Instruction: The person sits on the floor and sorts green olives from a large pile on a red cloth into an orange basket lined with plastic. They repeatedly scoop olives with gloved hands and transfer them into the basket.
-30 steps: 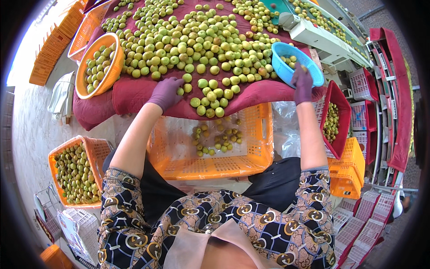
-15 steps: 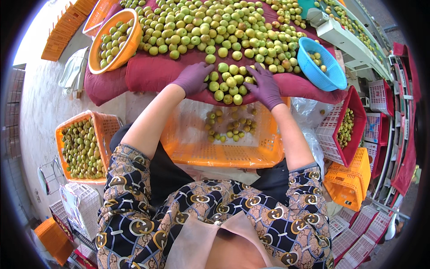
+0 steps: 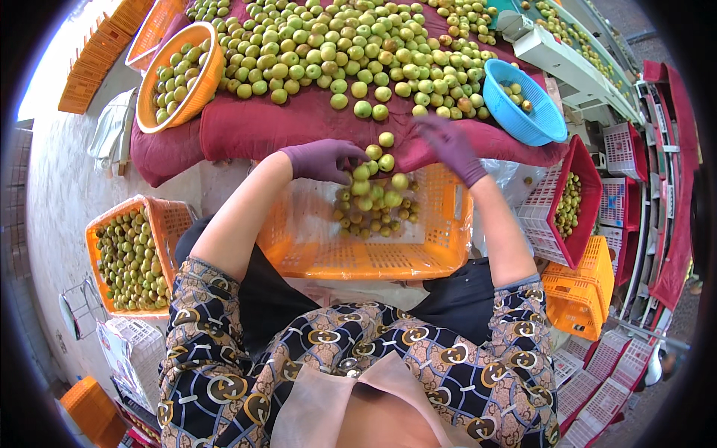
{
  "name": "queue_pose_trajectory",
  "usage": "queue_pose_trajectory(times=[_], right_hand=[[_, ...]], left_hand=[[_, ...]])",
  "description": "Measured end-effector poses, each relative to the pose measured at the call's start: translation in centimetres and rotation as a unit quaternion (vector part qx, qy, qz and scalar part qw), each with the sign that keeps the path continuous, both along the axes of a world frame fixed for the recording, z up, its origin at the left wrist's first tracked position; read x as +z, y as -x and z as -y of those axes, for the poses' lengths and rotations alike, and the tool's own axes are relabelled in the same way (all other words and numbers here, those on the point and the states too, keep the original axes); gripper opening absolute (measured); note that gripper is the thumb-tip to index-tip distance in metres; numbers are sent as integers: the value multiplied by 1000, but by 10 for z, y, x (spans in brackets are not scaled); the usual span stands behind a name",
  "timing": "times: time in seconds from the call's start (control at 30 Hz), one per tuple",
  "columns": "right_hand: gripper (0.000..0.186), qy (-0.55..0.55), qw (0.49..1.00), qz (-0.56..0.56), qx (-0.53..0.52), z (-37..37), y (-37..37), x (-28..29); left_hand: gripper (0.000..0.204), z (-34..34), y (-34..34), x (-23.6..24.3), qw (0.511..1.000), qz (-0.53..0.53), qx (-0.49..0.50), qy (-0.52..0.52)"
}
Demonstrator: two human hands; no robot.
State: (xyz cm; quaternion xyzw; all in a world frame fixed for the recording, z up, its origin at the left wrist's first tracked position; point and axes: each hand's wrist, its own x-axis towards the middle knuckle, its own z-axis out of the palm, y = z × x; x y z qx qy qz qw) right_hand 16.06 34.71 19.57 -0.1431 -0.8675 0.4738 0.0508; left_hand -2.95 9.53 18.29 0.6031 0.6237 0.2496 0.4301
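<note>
My left hand, in a purple glove, is just over the far left part of an orange crate. Its fingers are curved and apart, beside several round yellow-green fruits that look like jujubes and are dropping off the cushion's edge. My right hand, gloved the same way, is above the maroon cushion on the right side; its fingers look spread, though motion blurs them. More fruits lie on the crate's clear plastic liner. Beyond both hands, a big heap of fruit covers the padded table.
An orange basket of fruit stands at the left, a blue basket at the right. A full orange crate is left of me. Red-and-white crates and yellow-orange crates stand right, below a white conveyor.
Both hands have parted from the fruits gathered between them. My left hand came nearer to me. Those fruits have rolled over the cushion's edge, and several are dropping into the crate.
</note>
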Motion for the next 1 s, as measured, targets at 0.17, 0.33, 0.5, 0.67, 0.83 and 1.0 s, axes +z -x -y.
queue_pose_trajectory(times=[0.17,0.33,0.5,0.67,0.83,1.0], right_hand=[[62,-378,898,34,-222,-137,-4,-71],[88,-167,961,19,-219,-100,68,-69],[71,-364,912,-92,-164,-33,103,-63],[56,-379,924,-39,1,26,77,-39],[47,-323,936,19,140,2,22,-14],[40,-143,973,-170,-64,-62,-11,-26]], left_hand=[[47,-15,16,1,998,54,29,-13],[66,-3,65,8,866,-313,380,-93],[94,-4,77,-3,839,-372,392,62],[94,-5,54,-11,918,-327,220,49],[73,-8,31,-27,960,-214,166,-65],[34,0,54,-11,919,-220,326,26]])
